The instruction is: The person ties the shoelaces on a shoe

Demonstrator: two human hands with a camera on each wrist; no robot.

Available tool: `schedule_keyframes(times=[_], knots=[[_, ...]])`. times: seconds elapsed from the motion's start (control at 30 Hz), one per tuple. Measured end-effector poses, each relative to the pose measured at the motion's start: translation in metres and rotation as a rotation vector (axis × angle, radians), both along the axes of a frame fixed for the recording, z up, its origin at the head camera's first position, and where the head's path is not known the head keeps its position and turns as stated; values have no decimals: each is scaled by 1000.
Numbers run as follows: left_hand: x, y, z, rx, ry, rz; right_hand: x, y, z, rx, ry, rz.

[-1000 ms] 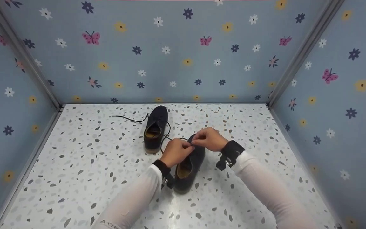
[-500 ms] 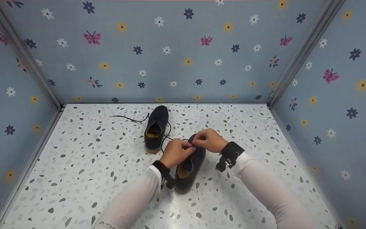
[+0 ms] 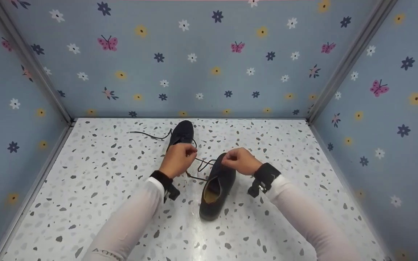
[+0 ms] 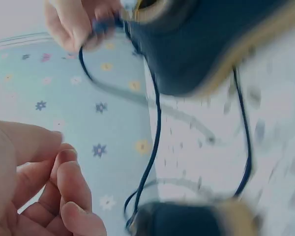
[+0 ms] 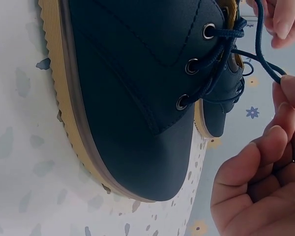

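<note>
Pinching is done by the right hand (image 3: pixel 244 162), whose thumb and forefinger are closed on a bend of round, dark-blue cord lace (image 5: pixel 259 42) beside the nearer shoe (image 3: pixel 226 181), dark blue and smooth-sided with a ridged tan sole. This shoe is set upright about midway between the side edges of the white, grey-speckled worktop (image 3: pixel 278 137), its toe pointed towards the far edge. The fingers of the left hand (image 3: pixel 177 159) are curled, thumb and forefinger tips pressed together; no lace is seen between them. That hand is held over the heel end of the matching farther shoe (image 3: pixel 183 132), which is placed to the left of the other, its toe just beside the far edge. From it a thin loose lace end (image 3: pixel 151 136) is stretched towards the left edge.

On the nearer shoe, lace is passed through three round metal eyelets (image 5: pixel 188 67), so the threading there is judged done. No finished bow can be made out on either shoe, and slack strands (image 3: pixel 196 177) are spread between the two. Tying is therefore judged unfinished on the nearer shoe and apparently not begun on the farther one, though the latter is partly covered.
</note>
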State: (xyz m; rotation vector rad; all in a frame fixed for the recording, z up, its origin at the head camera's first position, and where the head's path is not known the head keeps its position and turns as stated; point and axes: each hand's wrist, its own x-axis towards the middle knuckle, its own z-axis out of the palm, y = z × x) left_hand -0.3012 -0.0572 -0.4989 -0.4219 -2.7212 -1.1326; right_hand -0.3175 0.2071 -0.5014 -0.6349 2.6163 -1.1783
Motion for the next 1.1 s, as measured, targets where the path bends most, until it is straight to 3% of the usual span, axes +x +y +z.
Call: schedule_keyframes(times=[0.23, 0.4, 0.5, 0.6, 0.7, 0.93, 1.1], knots=[[-18, 11, 6, -550, 131, -79, 0, 0, -2, 13, 17, 5], [-26, 21, -3, -774, 136, -125, 0, -1, -2, 12, 21, 14], [-31, 23, -11, -850, 154, -135, 0, 1, -3, 10, 8, 8], [-34, 25, -14, -868, 193, -126, 0, 3, -4, -1, -7, -9], [-35, 22, -14, -826, 231, -115, -1, 3, -4, -7, -12, -21], [-32, 13, -4, -621, 192, -120, -2, 6, -6, -13, -14, -43], [-26, 5, 7, -492, 191, -85, -3, 9, -4, -50, -51, -63]])
